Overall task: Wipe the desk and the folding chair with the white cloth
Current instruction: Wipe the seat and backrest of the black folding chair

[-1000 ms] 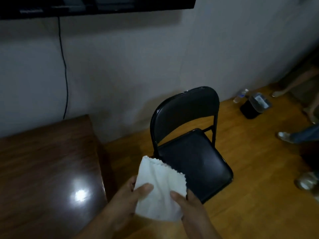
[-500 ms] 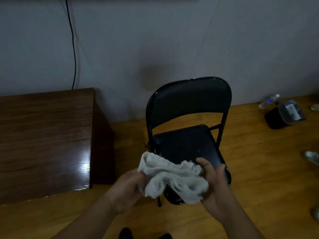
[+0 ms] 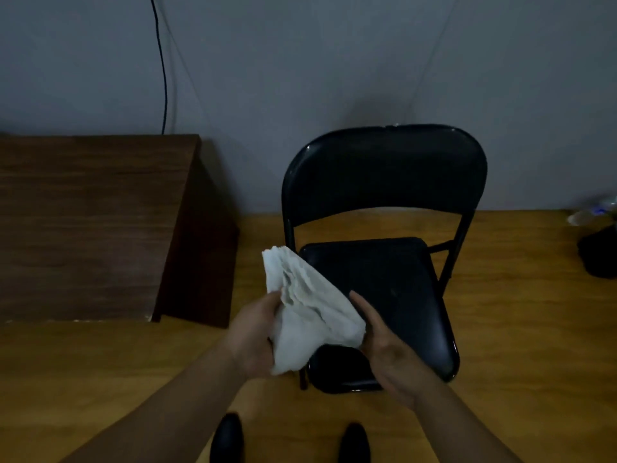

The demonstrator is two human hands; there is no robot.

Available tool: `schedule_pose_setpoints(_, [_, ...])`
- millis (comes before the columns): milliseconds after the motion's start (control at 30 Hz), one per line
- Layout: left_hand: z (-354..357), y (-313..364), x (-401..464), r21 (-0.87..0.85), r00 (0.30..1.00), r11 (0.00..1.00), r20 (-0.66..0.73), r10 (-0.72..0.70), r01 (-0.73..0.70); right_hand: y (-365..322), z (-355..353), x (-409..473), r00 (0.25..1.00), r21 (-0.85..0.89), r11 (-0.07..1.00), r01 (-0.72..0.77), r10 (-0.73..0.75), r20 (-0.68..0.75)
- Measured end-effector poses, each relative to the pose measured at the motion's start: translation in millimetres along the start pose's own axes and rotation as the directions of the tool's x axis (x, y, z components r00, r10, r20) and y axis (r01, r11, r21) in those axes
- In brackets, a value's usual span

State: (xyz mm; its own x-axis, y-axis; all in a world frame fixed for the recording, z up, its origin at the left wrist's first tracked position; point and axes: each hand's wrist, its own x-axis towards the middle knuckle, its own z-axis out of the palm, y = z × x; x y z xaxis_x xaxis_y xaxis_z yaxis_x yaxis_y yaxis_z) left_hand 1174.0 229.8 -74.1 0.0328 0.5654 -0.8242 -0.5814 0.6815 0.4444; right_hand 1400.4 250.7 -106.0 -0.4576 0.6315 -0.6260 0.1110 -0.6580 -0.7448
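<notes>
The white cloth is bunched up in the air over the front left corner of the black folding chair. My left hand grips the cloth's left side, thumb on top. My right hand touches the cloth's right side, thumb raised and palm turned towards it; its fingers are partly hidden under the fabric. The chair stands facing me against the wall with its seat down. The dark wooden desk stands to the left of the chair.
A grey wall runs behind the desk and chair, with a black cable hanging down it. A plastic bottle and a dark bin sit on the wooden floor at far right. My black shoes show below.
The view has swung to face the chair squarely. The cloth went from a flat sheet to a crumpled bundle held between both hands, now lifted higher at its left end.
</notes>
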Motion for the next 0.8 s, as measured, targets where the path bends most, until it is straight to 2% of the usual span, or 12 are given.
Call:
schedule_pose_setpoints(100, [13.0,-20.7,10.6,-0.036,0.991,0.999,-0.13,0.008,-0.013,13.5,-23.6,-1.9,0.997,-0.135,0.991,0.019,-0.008,0.082])
schedule_pose_setpoints(200, [24.4,-35.9,16.8,0.023,0.985,1.0,-0.169,0.019,-0.015,25.1,-37.7,-0.5,0.996,-0.144,0.988,0.046,-0.056,-0.07])
schedule_pose_setpoints(267, [26.6,-43.0,19.9,0.07,0.988,0.997,-0.146,0.046,-0.037,32.6,-41.1,0.9,0.993,-0.083,0.996,0.012,-0.022,-0.116])
schedule_pose_setpoints(367, [24.1,-48.4,20.4,0.171,0.985,0.982,-0.138,0.101,-0.077,36.5,-41.2,1.7,0.986,0.105,0.991,-0.086,0.1,-0.134])
schedule_pose_setpoints(433, [19.9,-51.8,19.3,0.188,0.992,0.978,-0.068,0.108,-0.094,39.0,-41.7,5.5,0.972,0.213,0.97,-0.119,0.157,-0.175])
schedule_pose_setpoints(500, [14.7,-59.0,20.7,0.236,0.994,0.967,-0.038,0.107,-0.096,41.9,-42.7,8.0,0.974,0.283,0.952,-0.118,0.167,-0.153])
schedule_pose_setpoints(567, [8.9,-68.4,22.9,0.334,0.988,0.937,-0.078,0.132,-0.099,47.3,-43.7,10.4,0.982,0.287,0.953,-0.099,0.14,-0.123])
schedule_pose_setpoints(633, [1.3,-78.9,25.4,0.43,0.98,0.892,-0.071,0.188,-0.14,54.1,-45.1,11.9,0.985,0.209,0.976,-0.064,0.095,-0.141])
schedule_pose_setpoints(700, [-7.6,-85.2,27.9,0.551,0.971,0.815,-0.031,0.235,-0.18,59.4,-51.4,9.1,0.987,-0.073,0.997,-0.024,0.012,-0.16])
schedule_pose_setpoints(733, [-14.6,-88.7,30.3,0.615,0.973,0.766,0.008,0.229,-0.186,63.2,-54.4,8.6,0.991,-0.244,0.97,-0.002,-0.032,-0.133])
schedule_pose_setpoints(767, [-22.2,-92.9,32.8,0.696,0.975,0.69,0.062,0.216,-0.197,67.7,-57.5,8.5,0.995,-0.39,0.92,0.02,-0.058,-0.086])
schedule_pose_setpoints(800, [-29.7,-98.2,36.2,0.794,0.971,0.567,0.117,0.21,-0.218,72.5,-59.6,8.3,0.998,-0.482,0.876,0.01,-0.038,-0.049])
